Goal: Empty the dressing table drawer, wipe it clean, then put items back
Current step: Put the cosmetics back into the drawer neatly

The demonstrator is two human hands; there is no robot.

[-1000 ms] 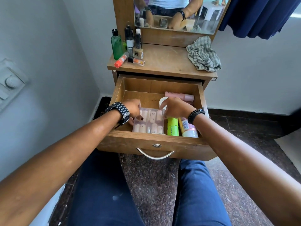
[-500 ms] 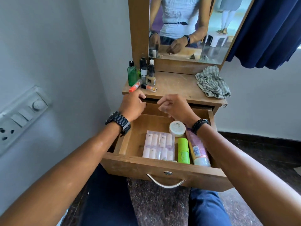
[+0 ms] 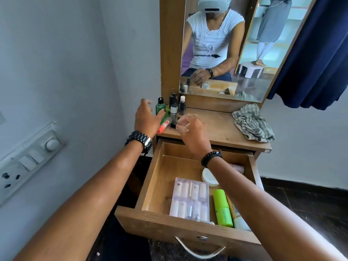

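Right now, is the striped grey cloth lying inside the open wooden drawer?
No, the striped grey cloth lies crumpled on the wooden tabletop beside the mirror, above the open wooden drawer.

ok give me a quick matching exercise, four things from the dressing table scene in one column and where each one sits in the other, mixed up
Things:
1. striped cloth
2. lime green tube
3. clear pack of small tubes
4. orange-capped tube

Places:
A. in the drawer, right of the clear pack
B. on the tabletop, right side
C. lying on the tabletop's left edge, by the left hand
D. in the drawer, middle of the floor

Pairs: 1-B, 2-A, 3-D, 4-C
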